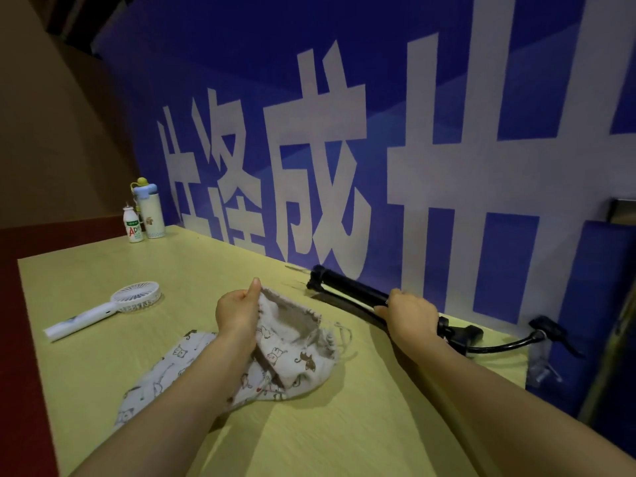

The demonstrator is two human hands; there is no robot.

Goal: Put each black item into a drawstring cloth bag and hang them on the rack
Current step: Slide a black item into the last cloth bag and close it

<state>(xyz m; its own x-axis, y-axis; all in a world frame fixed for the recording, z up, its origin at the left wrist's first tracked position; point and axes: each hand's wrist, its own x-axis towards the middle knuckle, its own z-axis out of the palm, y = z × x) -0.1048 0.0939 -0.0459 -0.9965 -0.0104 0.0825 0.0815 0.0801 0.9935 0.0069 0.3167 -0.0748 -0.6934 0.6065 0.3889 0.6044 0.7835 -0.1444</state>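
A white drawstring cloth bag (296, 352) printed with small animals lies in the middle of the yellow table (344, 425). My left hand (237, 311) pinches its rim and holds the mouth open, thumb up. A long black pump (351, 290) with a hose (499, 346) lies along the table's far edge against the blue banner. My right hand (409, 313) grips the pump's barrel near its middle. More printed cloth (161, 373) lies flat under my left forearm; I cannot tell whether it is a second bag.
A white hand-held fan (106, 309) lies at the left of the table. A small milk bottle (132, 225) and a pale flask (151, 211) stand at the far left corner. A blue banner (344, 132) with white characters rises behind the table.
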